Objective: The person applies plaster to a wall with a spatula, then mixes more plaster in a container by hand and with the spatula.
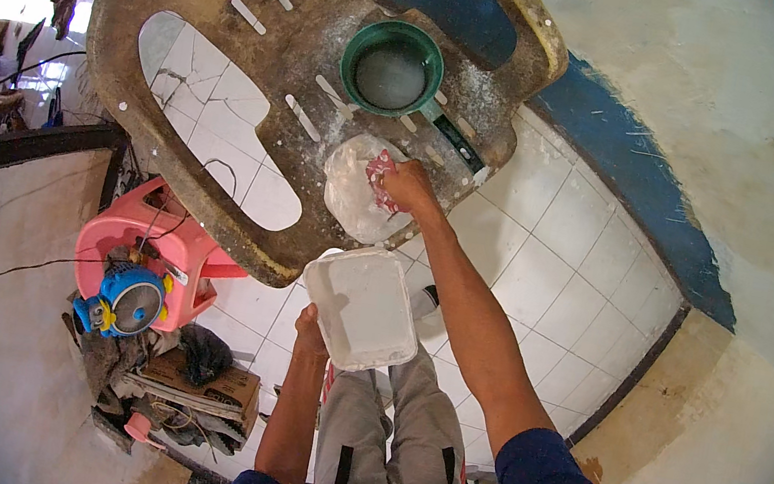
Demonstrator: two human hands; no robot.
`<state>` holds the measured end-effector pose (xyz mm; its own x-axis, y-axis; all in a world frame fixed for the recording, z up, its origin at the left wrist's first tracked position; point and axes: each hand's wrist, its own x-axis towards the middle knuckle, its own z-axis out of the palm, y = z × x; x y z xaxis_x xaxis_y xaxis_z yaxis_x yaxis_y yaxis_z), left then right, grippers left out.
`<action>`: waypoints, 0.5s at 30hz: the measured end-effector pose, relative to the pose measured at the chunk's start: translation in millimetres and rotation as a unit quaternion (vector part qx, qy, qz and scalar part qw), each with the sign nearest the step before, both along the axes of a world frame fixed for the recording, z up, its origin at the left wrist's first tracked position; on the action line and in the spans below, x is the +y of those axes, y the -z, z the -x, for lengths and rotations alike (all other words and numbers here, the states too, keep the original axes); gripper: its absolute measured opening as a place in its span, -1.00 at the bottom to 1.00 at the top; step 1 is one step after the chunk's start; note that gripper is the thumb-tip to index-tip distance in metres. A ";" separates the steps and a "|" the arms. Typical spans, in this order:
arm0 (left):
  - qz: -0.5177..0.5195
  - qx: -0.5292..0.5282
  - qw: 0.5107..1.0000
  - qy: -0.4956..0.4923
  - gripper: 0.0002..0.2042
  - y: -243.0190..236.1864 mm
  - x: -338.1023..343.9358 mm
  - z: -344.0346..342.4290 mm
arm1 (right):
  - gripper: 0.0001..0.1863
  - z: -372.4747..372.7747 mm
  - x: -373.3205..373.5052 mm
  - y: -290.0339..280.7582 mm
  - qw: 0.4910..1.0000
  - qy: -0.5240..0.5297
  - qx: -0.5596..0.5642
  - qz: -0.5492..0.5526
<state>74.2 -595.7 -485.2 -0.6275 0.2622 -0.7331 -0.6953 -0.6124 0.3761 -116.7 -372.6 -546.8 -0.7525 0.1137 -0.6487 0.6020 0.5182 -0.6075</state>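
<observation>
My left hand [311,326] grips the left side of a white, shallow rectangular container [362,304], held level below the edge of a grimy brown plastic chair [114,47]. My right hand [401,184] has its fingers closed on the red-marked upper part of a pale plastic bag [352,206], which rests on the chair near its front edge. Just above the bag, a green pot with a long handle [353,70] stands on the chair with what looks like liquid in it. White powdery smudges mark the chair around the bag and pot.
A pink stool [198,253] holds a small blue fan [120,296] with cables running from it. Flattened cardboard and dark bundles [199,374] lie below it. A blue-and-white wall [626,138] bounds the tiled floor [543,277] on the right. A doorway with hanging items is at upper left.
</observation>
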 end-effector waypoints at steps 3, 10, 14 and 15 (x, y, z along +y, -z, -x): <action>0.018 -0.011 1.000 0.004 -0.12 -4.4 2.6 2.4 | -0.73 -2.5 6.9 3.1 0.993 0.092 -0.046 0.055; 0.019 -0.017 1.000 -0.013 -0.13 -0.5 2.0 3.1 | -0.71 -3.4 21.0 -7.0 0.994 0.036 0.104 -0.013; 0.055 -0.027 0.998 -0.017 -0.16 2.1 6.1 3.5 | -0.70 1.6 33.8 -16.6 0.993 0.073 0.088 0.005; 0.055 -0.027 0.998 -0.018 -0.16 4.2 5.4 2.9 | -0.70 2.0 34.3 -20.5 0.994 0.071 0.088 0.005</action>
<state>71.4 -590.3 -489.4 -0.5935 0.1564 -0.7895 -0.6948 -0.5946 0.4045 -118.7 -338.2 -526.3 -0.8306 0.2219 -0.5107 0.5535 0.4292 -0.7137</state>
